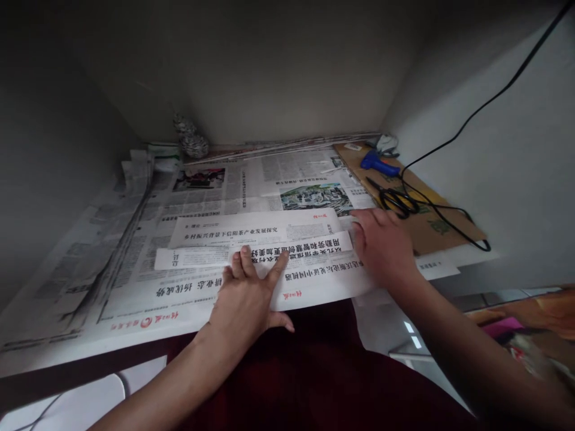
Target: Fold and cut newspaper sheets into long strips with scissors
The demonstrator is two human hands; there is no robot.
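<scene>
A folded strip of newspaper lies crosswise near the front edge of the paper-covered table. My left hand presses on it with fingers spread and the thumb pointing right, past the paper's front edge. Behind the strip is a wider piece of newspaper, partly covered by it. At the strip's right end rests my right hand, its fingers slightly bent and lying on the paper; their undersides are hidden. Larger newspaper sheets are spread underneath.
On the right, a brown cardboard piece bears a blue glue gun, black scissors and a black cord. A coiled paper object stands at the back left. Paper strips lie on the left. Walls enclose the table.
</scene>
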